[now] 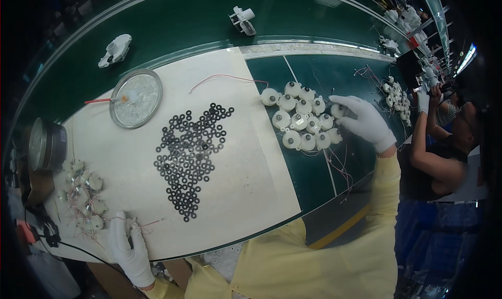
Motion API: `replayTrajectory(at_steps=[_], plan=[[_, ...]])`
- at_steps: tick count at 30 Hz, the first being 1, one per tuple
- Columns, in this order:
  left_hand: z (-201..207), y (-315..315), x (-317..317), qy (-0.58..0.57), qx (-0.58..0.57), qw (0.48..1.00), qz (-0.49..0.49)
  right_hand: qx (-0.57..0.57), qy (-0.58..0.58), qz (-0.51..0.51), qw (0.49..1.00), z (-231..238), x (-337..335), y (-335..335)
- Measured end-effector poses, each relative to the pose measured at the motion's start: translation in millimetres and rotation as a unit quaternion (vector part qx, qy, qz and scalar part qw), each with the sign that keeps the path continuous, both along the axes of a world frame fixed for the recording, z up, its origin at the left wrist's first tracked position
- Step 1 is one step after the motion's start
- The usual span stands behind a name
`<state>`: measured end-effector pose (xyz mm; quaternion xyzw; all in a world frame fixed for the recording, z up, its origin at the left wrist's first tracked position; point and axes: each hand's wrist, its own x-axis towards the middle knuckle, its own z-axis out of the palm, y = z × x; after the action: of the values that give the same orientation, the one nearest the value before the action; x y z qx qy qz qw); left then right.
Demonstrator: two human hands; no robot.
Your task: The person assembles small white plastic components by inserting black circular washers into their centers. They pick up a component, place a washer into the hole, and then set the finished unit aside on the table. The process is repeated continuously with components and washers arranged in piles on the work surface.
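Observation:
My left hand (129,252), in a white glove, is closed around a small wired motor (133,227) at the table's near left edge; the fingers partly hide it. Thin red wires trail off it to the right. Beside this hand lies a heap of similar wired motors (86,199). On the right, my gloved right hand (366,122) has its thumb and fingers around a white round motor housing (338,110), at the edge of a cluster of such housings (303,107) with dark centres. Many small black rings (191,152) are spread on the white sheet (251,184) between my hands.
A round clear dish (137,97) with a red-handled brush (98,100) stands at the far left, near a dark round tin (48,144). White plastic parts (243,20) sit on the green belt (183,21) behind. At right, a co-worker (444,147) works near more housings (397,97).

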<state>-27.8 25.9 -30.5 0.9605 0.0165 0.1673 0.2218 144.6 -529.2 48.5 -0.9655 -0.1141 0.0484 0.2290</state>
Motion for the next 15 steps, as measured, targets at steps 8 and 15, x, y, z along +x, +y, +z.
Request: replayTrajectory(at_steps=[8, 15], plan=[[12, 5, -10, 0.018, -0.011, 1.0, -0.007, 0.085, 0.045, -0.07, 0.993, -22, 12, -11], [33, 3, -24, -0.01, -0.102, 0.991, 0.084, 0.058, -0.099, -0.037, 0.993, -21, 6, -4]])
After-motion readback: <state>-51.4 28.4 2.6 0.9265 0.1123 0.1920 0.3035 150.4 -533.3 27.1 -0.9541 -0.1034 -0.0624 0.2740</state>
